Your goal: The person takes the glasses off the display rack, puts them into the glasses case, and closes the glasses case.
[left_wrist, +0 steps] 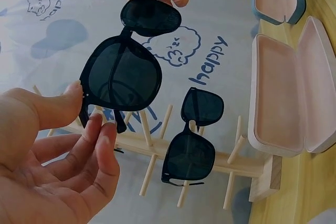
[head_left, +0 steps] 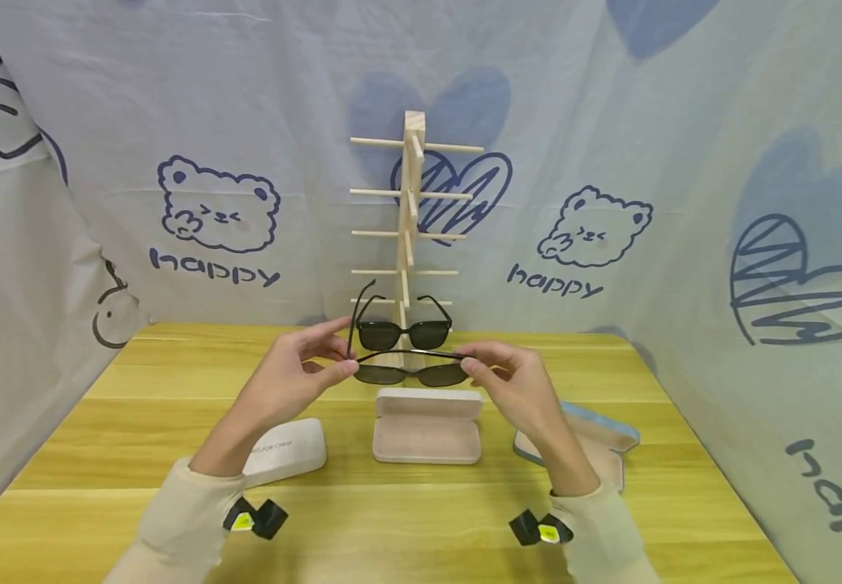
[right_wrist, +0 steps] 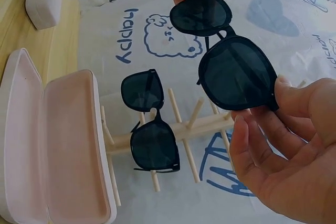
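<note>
Both hands hold one pair of dark sunglasses [head_left: 443, 375] in front of the rack, lenses level in the head view. My left hand [head_left: 293, 369] pinches its left end between thumb and fingertips, close to the hinge. At the other end, my right hand [head_left: 516, 380] grips the frame corner with thumb and fingers. One temple arm [head_left: 352, 320] sticks up beside the left fingers. Just behind, a second pair of sunglasses [head_left: 430, 334] sits on the lower pegs of a wooden display rack [head_left: 414, 126]; its lenses show beyond the held pair in both wrist views.
An open white case [head_left: 427, 442] with pink lining lies on the wooden table [head_left: 406, 519] below the hands. To the left is a closed white case [head_left: 293, 450], partly behind the left wrist. A blue open case [head_left: 603, 426] lies right, partly covered by the right forearm.
</note>
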Demonstrator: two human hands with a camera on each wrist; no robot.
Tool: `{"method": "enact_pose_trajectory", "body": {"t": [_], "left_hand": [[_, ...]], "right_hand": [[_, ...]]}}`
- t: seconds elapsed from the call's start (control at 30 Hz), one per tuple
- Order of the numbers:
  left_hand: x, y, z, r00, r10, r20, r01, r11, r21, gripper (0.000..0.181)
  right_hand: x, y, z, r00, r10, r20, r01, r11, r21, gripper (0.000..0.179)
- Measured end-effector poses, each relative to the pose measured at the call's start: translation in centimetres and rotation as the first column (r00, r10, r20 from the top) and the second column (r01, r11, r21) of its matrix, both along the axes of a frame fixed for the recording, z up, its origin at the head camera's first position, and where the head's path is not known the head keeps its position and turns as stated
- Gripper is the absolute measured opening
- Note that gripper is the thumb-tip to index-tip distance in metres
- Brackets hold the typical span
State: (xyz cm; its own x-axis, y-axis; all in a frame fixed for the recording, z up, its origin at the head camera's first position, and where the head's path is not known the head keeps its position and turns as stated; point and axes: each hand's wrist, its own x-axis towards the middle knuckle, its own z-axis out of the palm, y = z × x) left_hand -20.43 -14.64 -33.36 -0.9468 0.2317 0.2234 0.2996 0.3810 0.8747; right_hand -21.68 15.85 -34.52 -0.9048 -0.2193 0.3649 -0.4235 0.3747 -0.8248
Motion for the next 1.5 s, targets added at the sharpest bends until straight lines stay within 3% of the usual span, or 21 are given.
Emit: {"method": "enact_pose_trajectory", "body": {"t": [0.4, 0.67, 0.97, 1.23, 1.5], "left_hand": [[-0.32, 0.09, -0.16, 0.998, 0.002, -0.055, -0.003, 1.000, -0.024, 0.061], [-0.29, 0.13, -0.29, 0.999, 0.003, -0.040, -0.003, 1.000, -0.015, 0.057], [-0.39, 0.39, -0.64, 0.998, 0.003, -0.055, -0.005, 1.000, -0.028, 0.045], [-0.21, 0.64, -0.45, 0.998, -0.031, -0.046, 0.028, 0.998, -0.062, 0.031], [-0.25, 0.83, -0.44, 0.992, -0.051, -0.116, 0.038, 0.993, -0.108, 0.025]], "right_hand": [[-0.13, 0.01, -0.10, 1.000, 0.003, 0.007, -0.003, 1.000, 0.025, 0.021], [-0.07, -0.03, -0.10, 1.000, -0.001, 0.016, 0.000, 1.000, 0.030, 0.021], [-0.02, -0.04, -0.17, 1.000, 0.005, 0.025, -0.005, 1.000, 0.017, 0.021], [-0.22, -0.19, -0.11, 1.000, -0.007, 0.023, 0.007, 1.000, 0.000, 0.022], [-0.47, -0.31, -0.04, 0.999, -0.024, 0.034, 0.026, 0.999, -0.046, 0.020]]}}
